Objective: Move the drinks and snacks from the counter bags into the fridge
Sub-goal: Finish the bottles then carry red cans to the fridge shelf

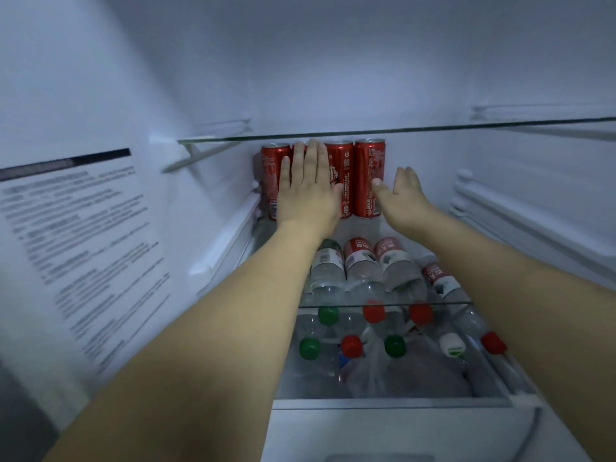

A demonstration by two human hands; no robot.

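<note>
Several red cola cans [367, 178] stand in a row at the back of a glass fridge shelf [450, 303]. My left hand [308, 188] lies flat with straight fingers against the fronts of the left cans. My right hand [401, 191] is at the right side of the rightmost can, thumb touching its front, fingers relaxed. Clear water bottles [361, 271] with red and green caps lie on their sides on the same shelf in front of the cans. More bottles [395, 348] lie in the drawer below.
An upper glass shelf [383, 132] runs just above the can tops. The fridge's left wall carries a printed label sheet [83, 248]. White rails [520, 211] line the right wall. The white drawer front [383, 428] is below my arms.
</note>
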